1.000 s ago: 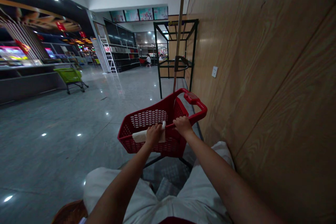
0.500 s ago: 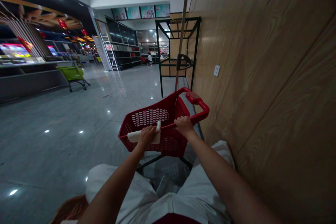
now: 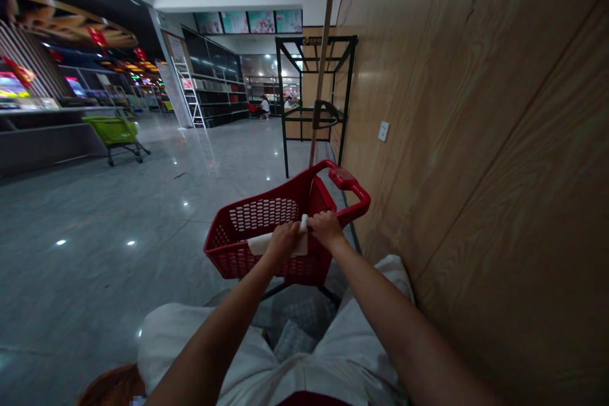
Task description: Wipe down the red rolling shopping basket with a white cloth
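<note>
A red plastic shopping cart with perforated sides stands in front of me, its handle to the right. Over its near rim lies a folded white cloth. My left hand is closed over the cloth and presses it against the rim; part of the cloth is hidden under the fingers. Just to the right, my right hand is wrapped on the same rim, close to the bunched end of the cloth. Its fingertips are partly hidden.
A wood-panelled wall with a socket runs close along my right. Beyond the cart stand a long pole and a dark metal frame. A green cart is at left; a person crouches far back near shelves.
My left hand and the cloth have slid right along the rim, nearing my right hand. The view has shifted slightly, so the surroundings sit further left.
</note>
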Action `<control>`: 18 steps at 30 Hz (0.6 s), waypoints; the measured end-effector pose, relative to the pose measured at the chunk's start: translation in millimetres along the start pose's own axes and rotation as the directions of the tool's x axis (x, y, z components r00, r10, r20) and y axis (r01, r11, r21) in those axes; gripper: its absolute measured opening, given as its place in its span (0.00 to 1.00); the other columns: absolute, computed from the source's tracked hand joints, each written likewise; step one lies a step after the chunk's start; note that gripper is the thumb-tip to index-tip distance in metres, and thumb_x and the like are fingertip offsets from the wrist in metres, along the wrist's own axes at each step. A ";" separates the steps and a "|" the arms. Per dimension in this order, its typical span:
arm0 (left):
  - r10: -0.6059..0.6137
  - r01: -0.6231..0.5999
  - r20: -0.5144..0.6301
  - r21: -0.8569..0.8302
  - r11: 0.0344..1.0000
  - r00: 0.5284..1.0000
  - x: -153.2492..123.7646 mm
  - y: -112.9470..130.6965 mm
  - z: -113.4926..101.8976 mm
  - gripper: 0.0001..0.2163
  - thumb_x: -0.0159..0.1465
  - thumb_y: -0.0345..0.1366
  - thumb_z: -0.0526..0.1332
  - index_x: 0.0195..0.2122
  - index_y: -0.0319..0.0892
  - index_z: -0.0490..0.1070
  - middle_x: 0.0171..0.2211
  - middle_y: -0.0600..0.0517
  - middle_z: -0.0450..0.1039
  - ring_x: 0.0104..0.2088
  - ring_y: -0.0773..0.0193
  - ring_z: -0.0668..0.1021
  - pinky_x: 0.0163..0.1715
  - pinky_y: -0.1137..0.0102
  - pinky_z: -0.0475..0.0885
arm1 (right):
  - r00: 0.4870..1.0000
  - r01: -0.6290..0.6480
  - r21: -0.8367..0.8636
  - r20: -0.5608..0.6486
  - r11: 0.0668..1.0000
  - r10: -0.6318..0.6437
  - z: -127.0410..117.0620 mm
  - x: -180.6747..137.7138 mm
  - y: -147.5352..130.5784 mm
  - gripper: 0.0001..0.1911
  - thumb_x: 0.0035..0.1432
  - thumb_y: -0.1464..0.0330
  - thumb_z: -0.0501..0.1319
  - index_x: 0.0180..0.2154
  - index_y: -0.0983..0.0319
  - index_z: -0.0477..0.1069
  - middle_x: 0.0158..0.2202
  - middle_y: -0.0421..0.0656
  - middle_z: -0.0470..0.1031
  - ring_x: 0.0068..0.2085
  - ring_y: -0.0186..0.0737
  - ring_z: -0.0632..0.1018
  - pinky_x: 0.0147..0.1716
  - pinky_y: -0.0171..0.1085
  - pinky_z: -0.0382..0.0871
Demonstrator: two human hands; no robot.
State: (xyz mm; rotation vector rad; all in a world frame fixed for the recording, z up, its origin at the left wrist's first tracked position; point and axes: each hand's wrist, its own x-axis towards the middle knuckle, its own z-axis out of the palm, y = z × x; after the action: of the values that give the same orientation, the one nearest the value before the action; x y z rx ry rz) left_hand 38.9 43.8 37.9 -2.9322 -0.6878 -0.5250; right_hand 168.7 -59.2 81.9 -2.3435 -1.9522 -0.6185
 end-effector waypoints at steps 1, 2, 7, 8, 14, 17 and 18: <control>0.001 -0.001 -0.003 0.013 1.000 1.000 -9.7 -12.6 0.8 0.10 0.67 0.37 0.49 0.46 0.40 0.64 0.41 0.46 0.72 0.42 0.59 0.73 0.42 0.66 0.64 | 1.000 0.004 -0.002 -0.001 1.000 -0.004 -0.5 -0.6 0.1 0.07 0.58 0.66 0.59 0.38 0.62 0.71 0.38 0.49 0.76 0.41 0.44 0.74 0.38 0.40 0.59; -0.016 0.016 -0.010 0.031 0.999 1.000 -19.9 -25.7 1.1 0.11 0.67 0.37 0.50 0.46 0.40 0.64 0.41 0.46 0.72 0.42 0.58 0.73 0.42 0.65 0.64 | 1.000 0.007 -0.001 -0.001 1.000 -0.007 -0.8 -0.8 0.2 0.09 0.57 0.64 0.61 0.38 0.62 0.71 0.38 0.49 0.76 0.41 0.45 0.74 0.38 0.39 0.59; -0.106 0.105 -0.001 0.104 0.989 0.994 -53.7 -66.9 -6.9 0.11 0.66 0.38 0.51 0.46 0.41 0.66 0.41 0.46 0.72 0.42 0.57 0.73 0.42 0.64 0.64 | 1.000 0.012 0.024 -0.012 1.000 -0.012 1.8 1.9 -1.6 0.12 0.53 0.61 0.65 0.36 0.62 0.72 0.37 0.48 0.76 0.40 0.44 0.74 0.38 0.39 0.60; -0.115 0.114 0.007 0.106 0.988 0.993 -53.5 -66.0 -8.9 0.11 0.66 0.37 0.51 0.46 0.41 0.66 0.41 0.47 0.72 0.42 0.57 0.73 0.42 0.64 0.64 | 1.000 0.008 0.026 -0.018 1.000 -0.008 2.7 2.5 -2.3 0.12 0.53 0.61 0.65 0.36 0.62 0.72 0.37 0.48 0.76 0.40 0.44 0.74 0.38 0.39 0.60; -0.075 0.074 0.033 0.020 0.997 0.997 -11.4 -8.6 -9.2 0.11 0.66 0.34 0.50 0.48 0.42 0.63 0.44 0.47 0.72 0.44 0.60 0.73 0.43 0.66 0.63 | 0.999 -0.016 0.023 -0.032 1.000 0.016 2.7 0.9 -6.1 0.07 0.58 0.67 0.58 0.37 0.62 0.71 0.36 0.49 0.76 0.40 0.44 0.74 0.39 0.40 0.59; -0.067 0.068 0.020 -0.009 0.998 0.998 5.9 16.0 -4.8 0.11 0.67 0.35 0.49 0.48 0.41 0.64 0.42 0.46 0.72 0.43 0.60 0.73 0.43 0.65 0.64 | 1.000 -0.022 0.005 -0.010 1.000 0.022 -1.9 -2.5 -7.1 0.09 0.61 0.72 0.53 0.39 0.63 0.71 0.37 0.50 0.76 0.40 0.44 0.74 0.37 0.40 0.58; -0.059 0.060 0.014 -0.013 0.998 0.998 7.0 17.5 -3.6 0.11 0.67 0.35 0.49 0.48 0.41 0.64 0.42 0.46 0.72 0.43 0.59 0.73 0.43 0.65 0.64 | 1.000 -0.022 0.004 -0.006 1.000 0.022 -3.6 -3.7 -7.2 0.09 0.61 0.72 0.52 0.39 0.63 0.71 0.37 0.50 0.76 0.40 0.44 0.74 0.37 0.40 0.58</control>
State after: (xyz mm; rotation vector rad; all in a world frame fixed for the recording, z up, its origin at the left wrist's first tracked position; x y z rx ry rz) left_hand 51.5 30.5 43.6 -2.9386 -0.7782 -0.5171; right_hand 160.4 -62.2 82.4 -2.3546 -1.9205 -0.6186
